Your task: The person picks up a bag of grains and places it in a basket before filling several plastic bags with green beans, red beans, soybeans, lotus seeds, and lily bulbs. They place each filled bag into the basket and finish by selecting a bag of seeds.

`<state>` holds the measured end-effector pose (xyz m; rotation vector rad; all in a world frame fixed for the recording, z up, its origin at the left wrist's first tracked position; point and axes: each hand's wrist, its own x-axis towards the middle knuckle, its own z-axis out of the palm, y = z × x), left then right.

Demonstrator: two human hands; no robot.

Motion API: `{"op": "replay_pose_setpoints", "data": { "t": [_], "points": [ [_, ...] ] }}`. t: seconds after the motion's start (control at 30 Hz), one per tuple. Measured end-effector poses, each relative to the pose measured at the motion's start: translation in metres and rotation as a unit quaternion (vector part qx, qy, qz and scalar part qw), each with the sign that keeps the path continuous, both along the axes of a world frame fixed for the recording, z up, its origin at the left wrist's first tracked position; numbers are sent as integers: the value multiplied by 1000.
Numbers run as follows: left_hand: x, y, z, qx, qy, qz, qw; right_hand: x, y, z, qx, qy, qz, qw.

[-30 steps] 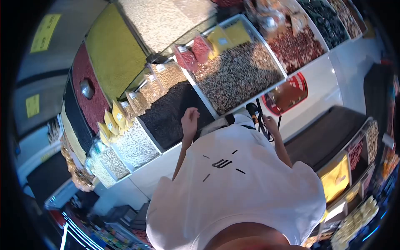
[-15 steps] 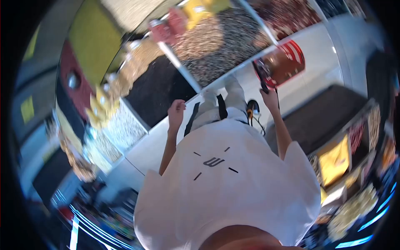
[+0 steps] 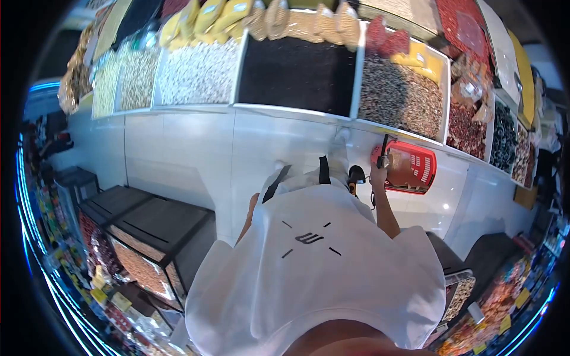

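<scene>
A red shopping basket hangs beside my right leg, with a brown item inside. Its dark handle is in my right hand, whose fingers are wrapped round it. On the other side, my left hand hangs low next to my white shirt. Only a narrow part of it shows, and its fingers are hidden. A dark object with an orange part and a cord is near my right hip.
Ahead run white-edged bins of black grains, white seeds and mixed beans, with yellow bags behind. Dark-topped display cases stand at the lower left, and more goods at the lower right.
The view has turned, so the bins now run across the top. The basket hangs lower in view. My left hand has dropped lower, and its fingers no longer show.
</scene>
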<state>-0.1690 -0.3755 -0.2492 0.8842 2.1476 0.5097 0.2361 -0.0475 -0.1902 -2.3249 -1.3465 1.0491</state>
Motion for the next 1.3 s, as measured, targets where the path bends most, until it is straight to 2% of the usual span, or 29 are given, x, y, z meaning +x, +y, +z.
{"op": "replay_pose_setpoints", "data": {
  "t": [0.03, 0.13, 0.17, 0.27, 0.33, 0.37, 0.4, 0.47, 0.5, 0.53, 0.57, 0.6, 0.67, 0.73, 0.83, 1.07, 1.2, 1.23, 1.3],
  "points": [
    [-1, -21, -6, 1, -7, 26, 1000, -8, -1, 6, -59, -21, -16, 998],
    [19, -79, -9, -8, -41, 101, 994, 25, -7, -90, 2, -42, -20, 999],
    [17, -93, -11, -10, -46, 120, 992, -2, -12, -44, -72, -23, -64, 995],
    [-28, -111, 10, -11, -42, 136, 990, -25, -34, -18, -13, -79, -10, 997],
    [-77, -95, 21, 10, -42, 91, 995, -47, -50, 2, -19, -71, -32, 997],
    [-96, -86, 23, 15, -48, 59, 997, -54, -57, 4, -12, -85, 10, 996],
    [-113, -74, 27, 18, -56, 24, 998, -57, -65, 2, -8, -101, 49, 994],
    [-144, -53, 38, 15, -71, -50, 996, -75, -75, -23, -14, -129, 51, 990],
    [-162, -45, 45, 9, -77, -89, 993, -96, -84, -22, 72, -67, 42, 994],
    [-181, -38, 53, 0, -81, -129, 988, -107, -90, -37, 19, -90, 66, 994],
    [-200, -29, 61, -11, -85, -166, 982, -121, -96, -57, 25, -79, 79, 993],
    [-218, -20, 64, -23, -89, -199, 976, -152, -96, -37, -10, -121, 77, 990],
    [-250, -3, 71, -43, -94, -253, 962, -196, -95, -23, -62, -69, 57, 994],
    [-286, -4, 86, -70, -91, -284, 952, -235, -101, -14, -49, -45, 23, 998],
    [-338, 32, 96, -66, -73, -320, 942, -280, -99, 4, -65, -7, -3, 998],
    [-401, 76, 67, -40, -94, -407, 908, -342, -110, 35, -104, 25, -6, 994],
    [-426, 82, 46, -24, -119, -452, 884, -389, -137, 37, -66, 44, -49, 996],
    [-428, 79, 38, -18, -129, -456, 880, -400, -146, 26, -16, 30, -27, 999],
    [-428, 68, 23, 4, -144, -444, 884, -420, -169, 8, -12, 13, -34, 999]
  ]
}}
